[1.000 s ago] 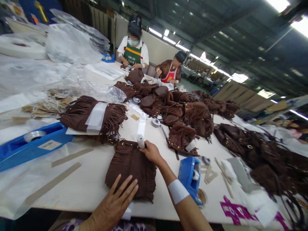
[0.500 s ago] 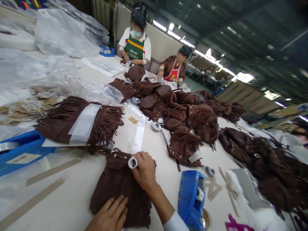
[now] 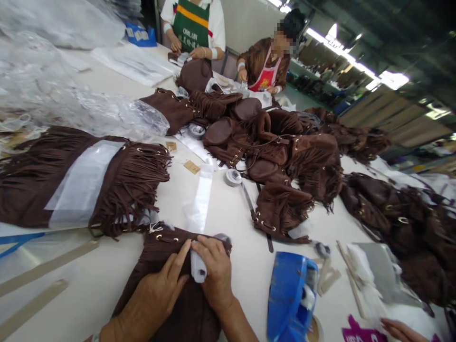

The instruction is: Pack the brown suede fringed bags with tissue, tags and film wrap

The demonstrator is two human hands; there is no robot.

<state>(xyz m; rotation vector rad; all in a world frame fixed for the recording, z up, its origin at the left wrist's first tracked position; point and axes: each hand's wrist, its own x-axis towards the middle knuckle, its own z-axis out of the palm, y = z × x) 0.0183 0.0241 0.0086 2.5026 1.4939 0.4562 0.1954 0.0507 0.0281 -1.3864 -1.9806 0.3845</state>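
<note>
A dark brown fringed bag with metal eyelets lies flat in front of me. My right hand is closed round a small white wrapped roll at the bag's upper part; what is inside it I cannot make out. My left hand rests on the bag with fingers stretched out, its index fingertip beside the roll's upper end. Another fringed bag, with a white translucent band across it, lies to the left. Beyond my hands, a clear-white strip lies on the table.
A blue tape dispenser stands at right. Piles of brown bags cover the middle and right. Clear plastic bags lie at left, near flat grey-brown strips. Two co-workers stand across the table; another person's hand shows at lower right.
My left hand has moved up the bag to beside the white roll. The roll has tilted in my right hand. My view has shifted closer, and another person's hand has appeared at lower right.
</note>
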